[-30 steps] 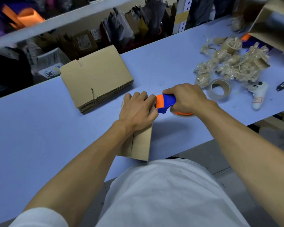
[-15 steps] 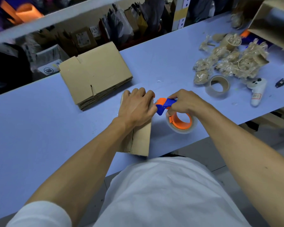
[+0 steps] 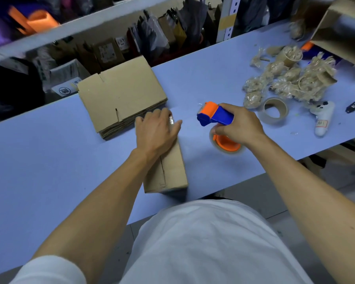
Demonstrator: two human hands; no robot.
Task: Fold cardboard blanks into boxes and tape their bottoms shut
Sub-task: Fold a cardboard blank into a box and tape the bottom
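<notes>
A small folded cardboard box [image 3: 170, 171] stands on the blue table [image 3: 49, 160] near its front edge, its taped bottom facing up. My left hand [image 3: 156, 132] lies flat on the box's far end, fingers spread over the shiny tape. My right hand [image 3: 240, 126] grips the blue and orange tape dispenser [image 3: 215, 115], lifted off the box and held to its right; the clear tape roll [image 3: 225, 143] hangs below my hand. A stack of flat cardboard blanks [image 3: 119, 95] lies just behind the box.
A brown tape roll [image 3: 274, 110], a heap of crumpled tape scraps [image 3: 285, 83] and a white controller [image 3: 322, 117] lie at the right. An open cardboard box [image 3: 340, 31] stands at the far right corner. Shelves with packages run behind the table.
My right hand has pulled the dispenser away from the box to the right and raised it. My left hand has flattened on the box's far end, fingers spread.
</notes>
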